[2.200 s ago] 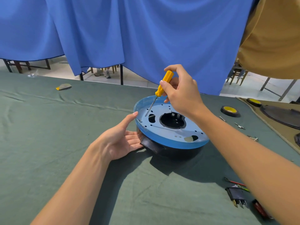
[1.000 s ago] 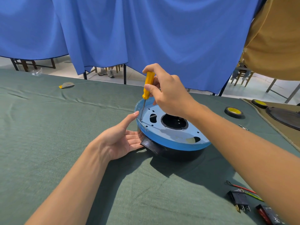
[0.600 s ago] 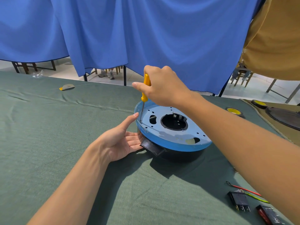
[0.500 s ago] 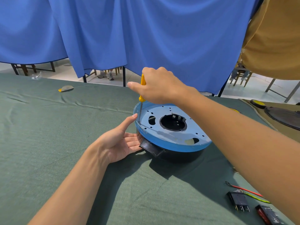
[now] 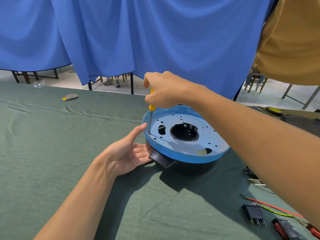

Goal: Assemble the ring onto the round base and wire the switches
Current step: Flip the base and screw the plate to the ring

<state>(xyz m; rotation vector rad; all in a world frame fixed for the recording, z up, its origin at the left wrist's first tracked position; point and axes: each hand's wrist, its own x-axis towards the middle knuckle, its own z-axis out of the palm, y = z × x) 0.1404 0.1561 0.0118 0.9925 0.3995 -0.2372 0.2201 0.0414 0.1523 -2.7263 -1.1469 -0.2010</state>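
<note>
The blue plastic ring (image 5: 181,156) sits on the round black base (image 5: 190,168) on the green bench (image 5: 52,153). The right hand (image 5: 166,90) grips the yellow screwdriver (image 5: 151,106); the flat left hand (image 5: 128,153) steadies the base. Keep the tool upright and turn slowly.

One view, head-worn, wide-angle. Faces forward and down; table (image 5: 52,144) fills the lower half, curtain (image 5: 155,40) the upper. Both forearms (image 5: 83,196) run in from the bottom and right edges, close under the lens. Left hand (image 5: 128,153) and right hand (image 5: 166,90) meet at the base (image 5: 190,168), near, just right of centre. From this angle the right hand hides most of the screwdriver (image 5: 151,106). Switches (image 5: 253,213) lie low in the right corner.
</note>
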